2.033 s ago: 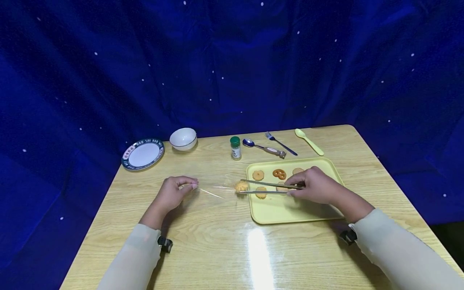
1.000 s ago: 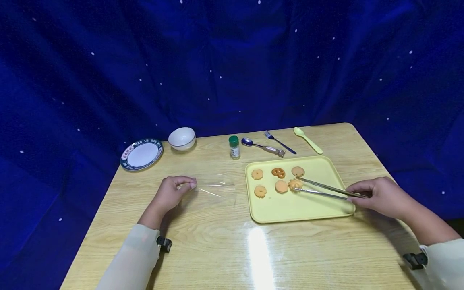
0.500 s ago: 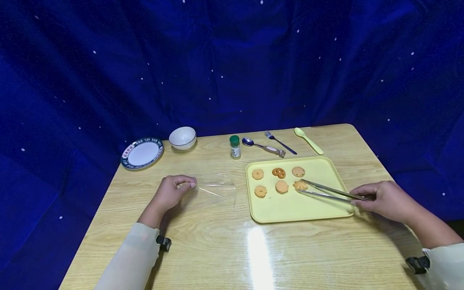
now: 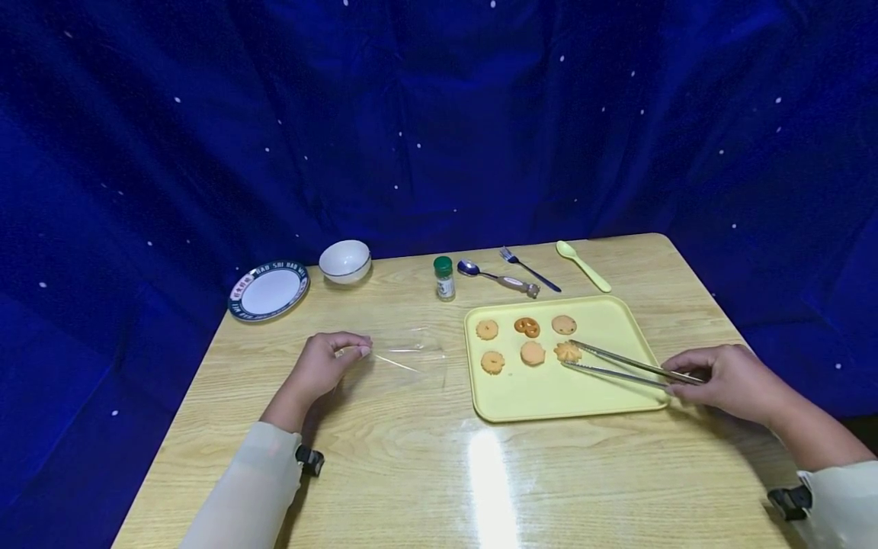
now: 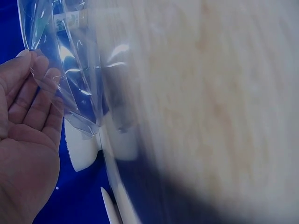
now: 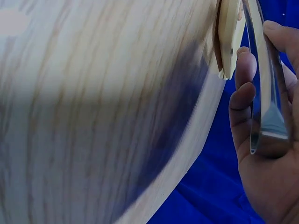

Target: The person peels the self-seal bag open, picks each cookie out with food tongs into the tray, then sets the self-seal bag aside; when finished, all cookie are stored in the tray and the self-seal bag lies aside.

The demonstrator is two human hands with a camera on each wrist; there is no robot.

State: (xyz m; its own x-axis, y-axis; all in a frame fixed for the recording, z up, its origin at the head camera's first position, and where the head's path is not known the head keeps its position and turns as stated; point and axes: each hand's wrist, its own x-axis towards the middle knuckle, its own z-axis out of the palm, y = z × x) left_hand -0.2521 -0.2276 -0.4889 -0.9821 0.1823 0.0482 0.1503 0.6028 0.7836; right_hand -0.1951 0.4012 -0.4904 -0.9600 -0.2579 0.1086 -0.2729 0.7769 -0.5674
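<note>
My left hand (image 4: 332, 364) pinches the edge of a clear plastic bag (image 4: 414, 357) between thumb and fingertips; the bag spreads rightward over the table. In the left wrist view the crinkled film hangs from the fingertips. At the tray's right edge, my right hand (image 4: 720, 381) holds metal tongs (image 4: 620, 374). Their arms are parted, with the tips on either side of a ridged, flower-shaped cookie (image 4: 567, 351) lying on the yellow tray (image 4: 549, 400). Whether the tips touch the cookie I cannot tell. The right wrist view shows the tongs' bent end (image 6: 273, 133) within the hand.
On the tray also lie a pretzel (image 4: 527, 328), a speckled cookie (image 4: 564, 325), a round cookie (image 4: 532, 354) and two ring cookies (image 4: 492, 362). Behind stand a plate (image 4: 269, 292), bowl (image 4: 345, 262), green-capped shaker (image 4: 444, 280), metal spoon (image 4: 497, 280), fork (image 4: 530, 269) and yellow spoon (image 4: 584, 267).
The tongs carried the flower-shaped cookie from the bag rightward onto the tray, and their tips have since parted around it. My left hand has stayed nearly still with the bag.
</note>
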